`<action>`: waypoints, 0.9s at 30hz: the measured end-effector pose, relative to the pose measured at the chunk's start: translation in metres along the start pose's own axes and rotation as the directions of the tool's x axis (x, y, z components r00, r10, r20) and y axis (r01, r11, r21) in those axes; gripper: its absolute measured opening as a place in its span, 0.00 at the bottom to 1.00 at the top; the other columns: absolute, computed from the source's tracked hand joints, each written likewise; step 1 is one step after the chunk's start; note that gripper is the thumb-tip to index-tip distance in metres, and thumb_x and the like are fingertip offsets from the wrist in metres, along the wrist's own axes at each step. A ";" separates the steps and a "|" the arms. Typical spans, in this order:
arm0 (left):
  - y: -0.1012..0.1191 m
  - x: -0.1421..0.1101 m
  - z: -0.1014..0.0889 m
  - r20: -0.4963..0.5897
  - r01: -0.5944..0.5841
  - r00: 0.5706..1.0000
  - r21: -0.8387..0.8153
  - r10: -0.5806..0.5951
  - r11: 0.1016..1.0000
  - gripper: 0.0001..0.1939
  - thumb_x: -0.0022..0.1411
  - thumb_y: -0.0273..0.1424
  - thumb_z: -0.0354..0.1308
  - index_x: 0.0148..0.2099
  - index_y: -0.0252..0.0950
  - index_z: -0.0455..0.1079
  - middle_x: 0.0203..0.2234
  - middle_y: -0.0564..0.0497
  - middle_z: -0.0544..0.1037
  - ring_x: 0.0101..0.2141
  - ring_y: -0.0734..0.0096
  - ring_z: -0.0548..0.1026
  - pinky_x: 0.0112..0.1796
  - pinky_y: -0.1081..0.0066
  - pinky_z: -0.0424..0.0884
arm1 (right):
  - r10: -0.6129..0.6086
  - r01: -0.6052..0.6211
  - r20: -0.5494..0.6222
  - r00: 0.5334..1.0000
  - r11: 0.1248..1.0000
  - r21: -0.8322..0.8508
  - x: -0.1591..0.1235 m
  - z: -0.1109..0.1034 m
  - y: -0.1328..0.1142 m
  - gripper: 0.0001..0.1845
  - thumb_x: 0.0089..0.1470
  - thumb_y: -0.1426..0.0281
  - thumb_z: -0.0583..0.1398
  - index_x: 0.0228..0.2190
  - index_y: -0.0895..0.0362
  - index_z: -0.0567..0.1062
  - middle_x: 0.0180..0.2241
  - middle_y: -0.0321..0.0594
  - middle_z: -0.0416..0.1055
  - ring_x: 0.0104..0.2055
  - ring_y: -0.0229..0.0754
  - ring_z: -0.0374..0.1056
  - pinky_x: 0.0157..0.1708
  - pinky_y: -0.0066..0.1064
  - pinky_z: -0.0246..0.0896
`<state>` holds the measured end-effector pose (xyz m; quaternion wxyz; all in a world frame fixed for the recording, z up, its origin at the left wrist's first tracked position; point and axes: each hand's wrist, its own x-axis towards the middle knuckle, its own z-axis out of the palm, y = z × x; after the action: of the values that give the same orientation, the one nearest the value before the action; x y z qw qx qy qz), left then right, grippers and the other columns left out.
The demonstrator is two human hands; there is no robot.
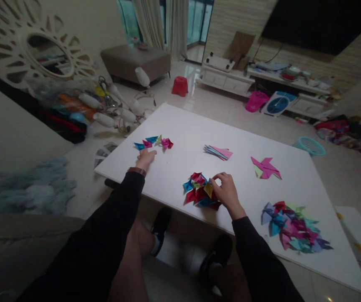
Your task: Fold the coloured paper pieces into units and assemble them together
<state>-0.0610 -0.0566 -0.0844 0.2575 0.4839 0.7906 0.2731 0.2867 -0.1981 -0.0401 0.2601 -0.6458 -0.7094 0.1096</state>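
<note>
My right hand [227, 191] pinches a small bluish folded-paper piece [210, 181] between thumb and fingertips. It is at the edge of a pile of shiny folded-paper pieces [196, 195] in red, blue, gold and green, by the table's near edge. My left hand [146, 159] is low over the white table [180, 130], thumb held apart, with no object visible in it. Just beyond its fingertips lies a short row of folded pieces: blue [139, 146], pink [148, 144] and a few others. Whether the fingertips touch them I cannot tell.
A fanned stack of paper pieces [218, 152] lies mid-table. To its right are a pink-and-green paper pinwheel shape [266, 168] and a larger heap of folded pieces [293, 228]. A lamp with several white shades [125, 115] stands beyond the left edge; a red stool [180, 86] is behind.
</note>
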 end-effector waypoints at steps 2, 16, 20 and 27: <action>0.012 -0.003 -0.002 -0.029 0.032 0.999 -0.026 -0.033 0.999 0.28 0.59 0.40 0.56 0.59 0.33 0.65 0.61 0.30 0.63 0.61 0.37 0.64 0.57 0.41 0.65 | 0.012 -0.012 0.000 1.000 1.000 0.004 0.001 -0.001 0.000 0.07 0.59 0.68 0.59 0.29 0.53 0.75 0.35 0.44 0.73 0.44 0.52 0.64 0.46 0.44 0.60; 0.137 -0.152 0.048 0.309 -0.964 0.219 -0.076 0.925 0.253 0.21 0.59 0.17 0.52 0.53 0.29 0.71 0.55 0.38 0.74 0.58 0.58 0.70 0.62 0.59 0.65 | 0.153 -0.081 -0.336 0.929 0.972 0.220 0.010 -0.030 0.015 0.12 0.57 0.68 0.57 0.43 0.57 0.73 0.42 0.46 0.72 0.40 0.46 0.68 0.35 0.37 0.66; 0.143 -0.176 0.060 0.369 -0.984 0.124 -0.073 0.921 0.162 0.19 0.62 0.16 0.49 0.52 0.28 0.71 0.52 0.39 0.76 0.56 0.61 0.72 0.61 0.62 0.66 | 0.125 -0.063 -0.380 0.917 0.983 0.171 0.008 -0.040 0.022 0.12 0.57 0.69 0.57 0.43 0.56 0.74 0.42 0.46 0.70 0.43 0.47 0.66 0.34 0.36 0.66; 0.133 -0.178 0.062 0.405 -0.990 0.089 -0.066 0.910 0.126 0.18 0.63 0.16 0.49 0.53 0.27 0.70 0.52 0.38 0.76 0.56 0.61 0.72 0.64 0.60 0.63 | 0.028 -0.007 -0.328 0.944 0.998 0.066 0.002 -0.039 0.029 0.10 0.53 0.72 0.60 0.39 0.54 0.76 0.47 0.48 0.66 0.53 0.53 0.62 0.41 0.41 0.68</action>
<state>0.1349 -0.1555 -0.0126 0.0950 0.9451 0.2466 0.1920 0.3315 -0.1993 -0.0215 0.3944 -0.6527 -0.6464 0.0255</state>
